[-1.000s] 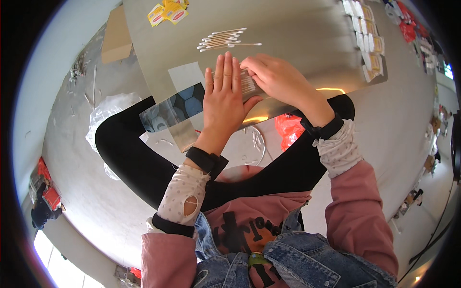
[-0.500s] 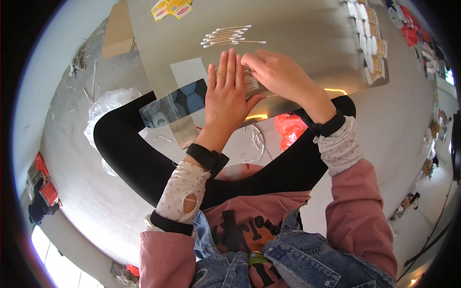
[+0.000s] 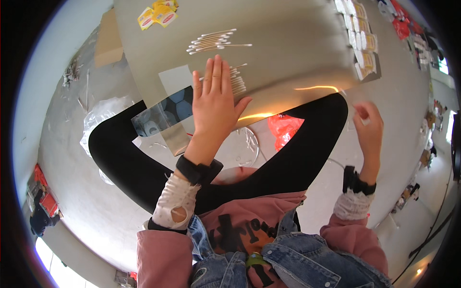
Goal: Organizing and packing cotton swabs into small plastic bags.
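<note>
My left hand (image 3: 213, 98) lies flat with its fingers stretched out over a pile of cotton swabs (image 3: 237, 80), whose white tips show past the index finger. The rest of that pile is hidden under the palm. Farther off, a second loose pile of cotton swabs (image 3: 211, 42) lies on the metal sheet-like tabletop (image 3: 283, 53). My right hand (image 3: 369, 125) is past the table's right edge, fingers curled and thumb against them. A faint, thin pale streak shows near its fingertips, too blurred to name.
Yellow-and-white packets (image 3: 163, 15) lie at the far left of the table. A column of wrapped packs (image 3: 362, 41) stands along the right edge. White paper (image 3: 175, 79) and a blue-patterned sheet (image 3: 165, 108) are left of my hand. A red bag (image 3: 284, 128) is on the floor below.
My right hand has left the swab pile and swung right and nearer, past the table edge. My left hand stays on the pile. The view has shifted slightly.
</note>
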{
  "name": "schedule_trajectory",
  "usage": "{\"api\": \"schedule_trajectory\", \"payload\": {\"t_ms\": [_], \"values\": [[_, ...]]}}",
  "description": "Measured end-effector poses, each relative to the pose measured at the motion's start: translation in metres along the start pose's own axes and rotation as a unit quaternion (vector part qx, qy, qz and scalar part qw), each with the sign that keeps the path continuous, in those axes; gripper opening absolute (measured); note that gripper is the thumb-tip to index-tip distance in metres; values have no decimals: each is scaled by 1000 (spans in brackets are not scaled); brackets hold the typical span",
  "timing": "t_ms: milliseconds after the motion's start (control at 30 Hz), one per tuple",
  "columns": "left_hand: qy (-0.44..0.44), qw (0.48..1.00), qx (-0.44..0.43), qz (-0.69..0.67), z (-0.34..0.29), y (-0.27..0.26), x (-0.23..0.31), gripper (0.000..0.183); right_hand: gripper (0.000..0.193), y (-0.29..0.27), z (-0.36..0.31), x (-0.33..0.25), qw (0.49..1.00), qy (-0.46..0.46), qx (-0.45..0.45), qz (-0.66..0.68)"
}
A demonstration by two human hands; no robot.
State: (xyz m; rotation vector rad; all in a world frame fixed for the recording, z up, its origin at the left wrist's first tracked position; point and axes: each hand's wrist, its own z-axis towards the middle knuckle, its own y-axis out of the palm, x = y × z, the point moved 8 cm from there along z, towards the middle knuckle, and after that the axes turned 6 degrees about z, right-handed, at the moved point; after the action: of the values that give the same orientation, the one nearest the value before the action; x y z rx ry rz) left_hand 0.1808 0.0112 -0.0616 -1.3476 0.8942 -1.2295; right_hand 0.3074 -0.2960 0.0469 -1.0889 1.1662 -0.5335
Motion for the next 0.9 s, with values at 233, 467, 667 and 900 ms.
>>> {"api": "schedule_trajectory", "payload": {"t_ms": [233, 467, 667, 900], "values": [[-146, 910, 106, -374, -26, -20, -34, 60, 15, -10, -94, 134, 973, 218, 45, -59], [-231, 780, 210, -542, -32, 2, -40, 61, 34, 114, 20, -49, 766, 53, 150, 623], [-232, 721, 257, -600, -20, -1, -39, 58, 45, 211, 52, -132, 748, 48, 96, 654], [-226, 711, 249, -618, -14, 0, -40, 58, 48, 216, 51, -148, 769, 12, 66, 635]]}}
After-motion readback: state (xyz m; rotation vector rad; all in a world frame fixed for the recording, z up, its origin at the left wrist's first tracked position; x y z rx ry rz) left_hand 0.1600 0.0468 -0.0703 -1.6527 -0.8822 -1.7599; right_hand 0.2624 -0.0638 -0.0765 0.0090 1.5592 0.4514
